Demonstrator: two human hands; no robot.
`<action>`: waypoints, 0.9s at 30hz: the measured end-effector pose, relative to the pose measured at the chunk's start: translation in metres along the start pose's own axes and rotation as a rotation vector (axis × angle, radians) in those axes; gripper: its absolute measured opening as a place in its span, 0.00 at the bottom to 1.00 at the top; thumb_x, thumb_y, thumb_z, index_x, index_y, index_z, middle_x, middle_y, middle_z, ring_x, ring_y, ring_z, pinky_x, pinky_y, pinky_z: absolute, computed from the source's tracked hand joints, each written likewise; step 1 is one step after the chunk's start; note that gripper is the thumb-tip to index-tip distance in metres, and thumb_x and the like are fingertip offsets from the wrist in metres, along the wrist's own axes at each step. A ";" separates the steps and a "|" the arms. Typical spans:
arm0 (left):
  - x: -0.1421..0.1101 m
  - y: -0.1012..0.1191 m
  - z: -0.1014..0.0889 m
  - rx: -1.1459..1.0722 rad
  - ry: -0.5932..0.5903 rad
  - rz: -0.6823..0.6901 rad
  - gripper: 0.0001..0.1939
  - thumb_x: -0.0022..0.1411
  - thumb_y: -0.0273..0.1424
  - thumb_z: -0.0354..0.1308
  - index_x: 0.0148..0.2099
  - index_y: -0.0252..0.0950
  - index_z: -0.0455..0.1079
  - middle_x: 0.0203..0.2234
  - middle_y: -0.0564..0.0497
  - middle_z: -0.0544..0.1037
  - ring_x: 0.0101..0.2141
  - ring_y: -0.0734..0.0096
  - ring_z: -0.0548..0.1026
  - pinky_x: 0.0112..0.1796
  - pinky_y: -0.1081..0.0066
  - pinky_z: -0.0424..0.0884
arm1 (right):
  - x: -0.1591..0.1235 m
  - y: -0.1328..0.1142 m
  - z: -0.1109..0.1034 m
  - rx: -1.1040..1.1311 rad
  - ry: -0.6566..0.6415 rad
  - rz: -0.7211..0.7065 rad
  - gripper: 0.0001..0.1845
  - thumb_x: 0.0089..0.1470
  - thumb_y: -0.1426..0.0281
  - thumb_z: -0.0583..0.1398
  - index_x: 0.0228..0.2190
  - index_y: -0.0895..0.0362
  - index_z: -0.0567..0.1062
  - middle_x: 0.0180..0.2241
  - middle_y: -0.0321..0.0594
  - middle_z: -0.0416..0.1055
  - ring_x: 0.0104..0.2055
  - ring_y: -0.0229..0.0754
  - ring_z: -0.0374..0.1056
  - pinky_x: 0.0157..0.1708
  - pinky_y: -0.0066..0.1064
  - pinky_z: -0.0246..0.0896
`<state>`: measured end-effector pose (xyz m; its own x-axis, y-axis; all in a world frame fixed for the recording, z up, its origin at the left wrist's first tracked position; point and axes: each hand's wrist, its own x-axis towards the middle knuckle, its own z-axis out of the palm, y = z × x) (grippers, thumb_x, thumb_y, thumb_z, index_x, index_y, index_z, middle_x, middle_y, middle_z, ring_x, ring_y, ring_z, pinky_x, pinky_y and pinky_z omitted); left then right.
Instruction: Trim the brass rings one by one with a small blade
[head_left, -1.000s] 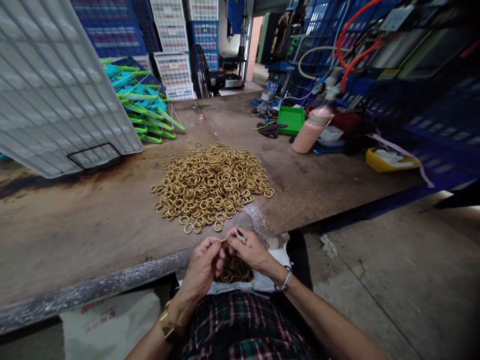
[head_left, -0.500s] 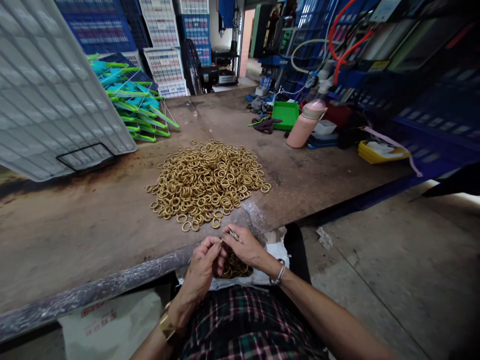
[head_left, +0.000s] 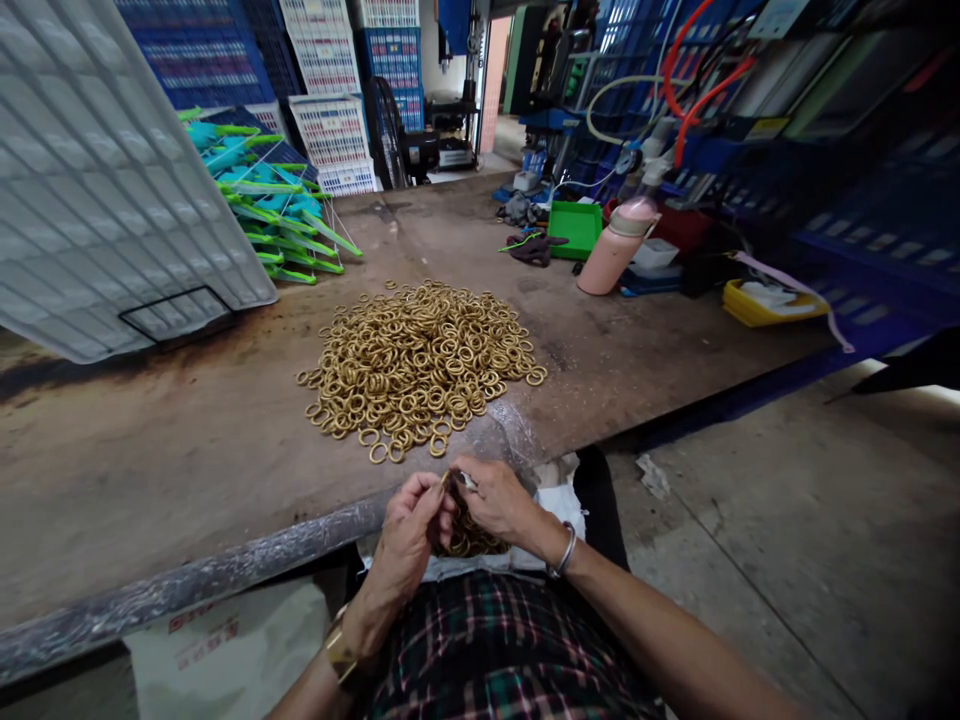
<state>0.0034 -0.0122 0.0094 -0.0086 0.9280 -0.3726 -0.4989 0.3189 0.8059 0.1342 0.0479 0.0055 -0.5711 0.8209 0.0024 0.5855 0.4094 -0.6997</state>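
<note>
- Our left hand [head_left: 407,525] is narrowed to a pinch, thumb and finger closed on a small gold-coloured ring [head_left: 445,479] that we see nearly edge-on.
- Our right hand [head_left: 499,502] is curled round a small pale tool [head_left: 469,482], mostly hidden by the fingers; its tips sit right beside the ring, and we cannot tell whether they touch it.
- Both hands are close together, just off the near edge of the brown, stained table [head_left: 187,450].
- Below them, in our lap, we have more gold-coloured rings [head_left: 472,538] gathered in shadow, with white cloth-like material [head_left: 559,505] around them.
- In front of us, a broad loose heap of gold-coloured rings [head_left: 427,365] lies on the table, a few single ones scattered at its edges.
- Beyond the heap, to the right, we see a pink bottle with a pale collar [head_left: 609,260] beside a bright green plastic tray [head_left: 574,230].
- At left, a white slatted plastic crate [head_left: 120,200] stands tilted near lime-and-teal plastic pieces [head_left: 292,225].
</note>
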 end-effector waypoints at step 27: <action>-0.017 0.013 -0.002 -0.069 -0.138 -0.013 0.10 0.56 0.36 0.56 0.31 0.32 0.67 0.22 0.51 0.72 0.20 0.78 0.68 0.22 0.75 0.65 | 0.021 -0.013 -0.008 -0.413 -0.053 0.162 0.14 0.50 0.76 0.50 0.41 0.58 0.65 0.33 0.44 0.73 0.34 0.42 0.69 0.30 0.28 0.51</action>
<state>-0.0046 -0.0238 0.0255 0.1149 0.9431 -0.3121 -0.5562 0.3214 0.7664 0.1196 0.0630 0.0204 -0.4754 0.8704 -0.1281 0.8445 0.4107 -0.3437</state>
